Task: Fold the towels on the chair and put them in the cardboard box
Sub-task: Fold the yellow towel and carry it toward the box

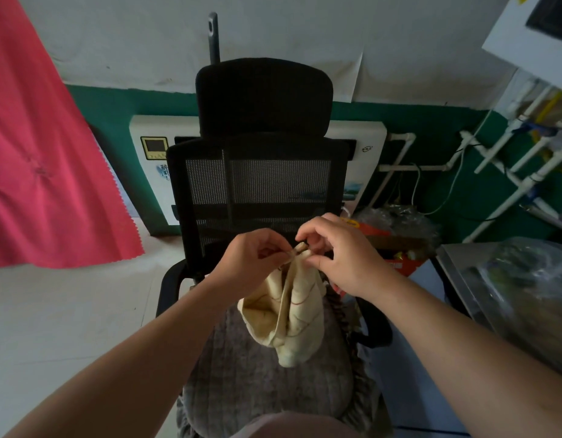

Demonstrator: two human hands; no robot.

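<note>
Both hands, left hand [254, 259] and right hand [342, 257], pinch the cream towel [286, 314] by its top corners above the chair [260, 181]; soft, light, floppy cloth, best held by corners.

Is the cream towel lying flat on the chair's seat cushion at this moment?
No. The left hand and right hand pinch the cream towel by its top edge, so it hangs bunched above the grey seat cushion.

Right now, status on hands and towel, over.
Left hand and right hand both pinch the cream towel at its top. Towel hangs over the chair seat, not yet folded. Nothing in the way.
</note>
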